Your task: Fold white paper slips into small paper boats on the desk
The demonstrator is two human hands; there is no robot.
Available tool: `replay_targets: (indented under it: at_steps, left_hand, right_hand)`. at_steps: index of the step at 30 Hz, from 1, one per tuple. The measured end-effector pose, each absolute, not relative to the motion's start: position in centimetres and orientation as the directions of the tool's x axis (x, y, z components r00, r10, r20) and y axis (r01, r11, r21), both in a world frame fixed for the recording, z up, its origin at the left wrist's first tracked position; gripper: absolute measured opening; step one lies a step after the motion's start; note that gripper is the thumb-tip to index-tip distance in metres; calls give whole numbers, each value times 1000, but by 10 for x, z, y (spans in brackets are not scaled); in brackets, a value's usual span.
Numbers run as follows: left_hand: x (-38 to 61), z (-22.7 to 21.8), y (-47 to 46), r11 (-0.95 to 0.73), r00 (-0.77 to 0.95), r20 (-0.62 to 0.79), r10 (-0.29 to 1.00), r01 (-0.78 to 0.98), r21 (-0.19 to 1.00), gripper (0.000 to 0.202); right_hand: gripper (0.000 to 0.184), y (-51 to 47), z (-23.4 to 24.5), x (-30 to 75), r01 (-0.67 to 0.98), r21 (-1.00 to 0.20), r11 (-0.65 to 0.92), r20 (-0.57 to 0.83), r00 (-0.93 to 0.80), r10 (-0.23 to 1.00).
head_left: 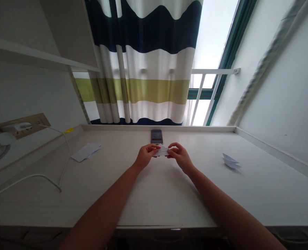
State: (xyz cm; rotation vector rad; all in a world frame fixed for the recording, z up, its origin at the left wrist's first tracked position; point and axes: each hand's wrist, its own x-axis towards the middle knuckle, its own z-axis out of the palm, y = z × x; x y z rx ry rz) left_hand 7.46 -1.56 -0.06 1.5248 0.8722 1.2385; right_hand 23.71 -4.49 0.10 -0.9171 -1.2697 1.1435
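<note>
"Near the far side of the tabletop (156,201), just in front of the phone (156,135), what are those two hands holding?"

"One small piece of folded paper (162,150), white, with a peak along its upper edge. The left hand (144,155) has one end, the right hand (181,157) the other."

"And how do the fingers stand?"

"Pinched at both ends, thumb against fingertips with only thin paper between. On the right, the index finger arches up above the thumb."

"Does it rest on the wood?"

"I cannot tell whether it touches or is held slightly above."

"What lies around them?"

"Well off to the left, some overlapping white sheets (85,152), flat, with a white cable (38,175) trailing nearby. Well off to the right, a pointed paper shape (231,161) with its folds standing a little apart."

"Behind all that?"

"A curtain (156,91) in wavy bands of navy, white and olive green, and a white railing (212,71) beside it at the window."
</note>
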Motion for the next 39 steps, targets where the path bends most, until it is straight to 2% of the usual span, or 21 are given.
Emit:
replay_targets:
  at_steps: [10, 16, 19, 24, 34, 39]
  left_hand:
    - [76, 1, -20, -237, 297, 252, 921, -85, 968, 31]
    - [76, 0, -21, -253, 300, 268, 915, -87, 963, 27]
    - [77, 0, -21, -248, 304, 264, 915, -90, 965, 25]
    - [77, 0, -20, -198, 303, 230, 925, -133, 971, 22]
    - [73, 6, -23, -185, 360, 231, 904, -157, 970, 28]
    - [72, 6, -22, -201, 331, 241, 912, -152, 968, 22]
  right_hand:
    - [15, -42, 1, 237, -118, -957, 265, 267, -4, 964]
    - [14, -43, -3, 237, 48, -945, 322, 318, -75, 945]
    - [17, -43, -4, 236, 82, -933, 351, 344, -97, 934]
    - [18, -44, 0, 235, 2, -955, 297, 296, -53, 954]
    - [18, -44, 1, 237, -150, -961, 231, 243, -67, 968]
    - [19, -40, -2, 240, -94, -964, 250, 257, -69, 964]
